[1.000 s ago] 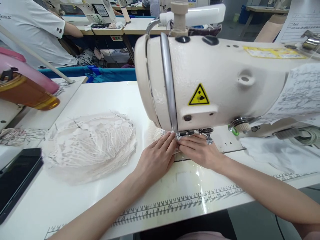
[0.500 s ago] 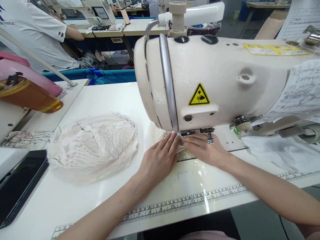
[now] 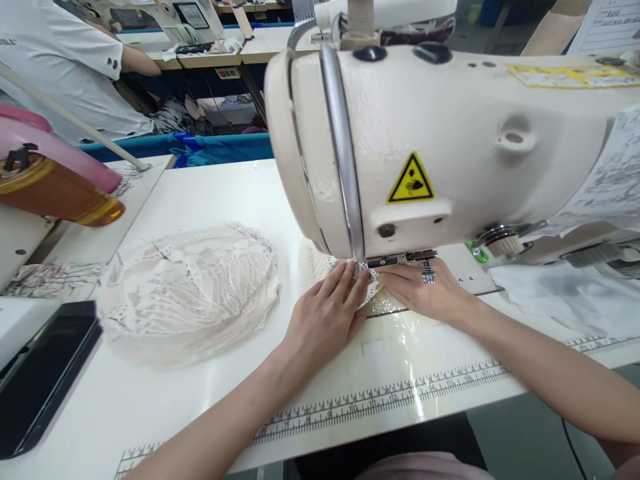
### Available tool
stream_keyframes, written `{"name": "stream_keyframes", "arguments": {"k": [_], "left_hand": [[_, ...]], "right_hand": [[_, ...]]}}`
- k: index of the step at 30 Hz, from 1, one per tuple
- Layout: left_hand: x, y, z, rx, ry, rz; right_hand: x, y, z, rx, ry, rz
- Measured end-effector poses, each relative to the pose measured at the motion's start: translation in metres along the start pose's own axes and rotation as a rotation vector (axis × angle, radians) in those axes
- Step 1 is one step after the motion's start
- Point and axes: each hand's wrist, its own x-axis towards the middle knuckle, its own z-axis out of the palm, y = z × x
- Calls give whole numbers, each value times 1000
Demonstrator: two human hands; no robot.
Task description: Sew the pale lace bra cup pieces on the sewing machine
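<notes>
A cream sewing machine [image 3: 440, 147] stands over the table, its needle area partly hidden behind its head and my fingers. Under it lies a piece of white lace fabric [image 3: 371, 291]. My left hand [image 3: 327, 303] rests flat on the lace, fingers stretched out toward the needle area. On the right of the needle, my right hand [image 3: 430, 290] lies low against the edge of the lace; its fingertips are partly covered by the machine's metal attachment [image 3: 405, 259]. To the left is a loose pile of cream lace pieces [image 3: 195, 293].
A black phone [image 3: 45, 373] lies at the left edge, below an amber bottle [image 3: 65, 190] and a pink bottle [image 3: 70, 150]. White cloth [image 3: 555, 293] is at the right. A printed ruler [image 3: 370, 403] runs along the front edge. Another person [image 3: 60, 73] sits beyond the table.
The view has shifted slightly, so the machine appears nearer and further right. More lace shows between my hands, and the left fingers are spread a little more.
</notes>
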Motion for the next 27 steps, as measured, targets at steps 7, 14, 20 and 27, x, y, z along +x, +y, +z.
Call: {"name": "stream_keyframes", "arguments": {"k": [7, 14, 20, 27], "left_hand": [[2, 1, 2, -14, 7, -12], [2, -1, 2, -8, -17, -14], [-2, -6, 5, -67, 54, 180], [-3, -17, 4, -132, 84, 212]], "right_hand": [[2, 3, -6, 61, -112, 99], [5, 2, -14, -35, -70, 43], [4, 3, -3, -264, 46, -104], [3, 0, 5, -244, 155, -146]]}}
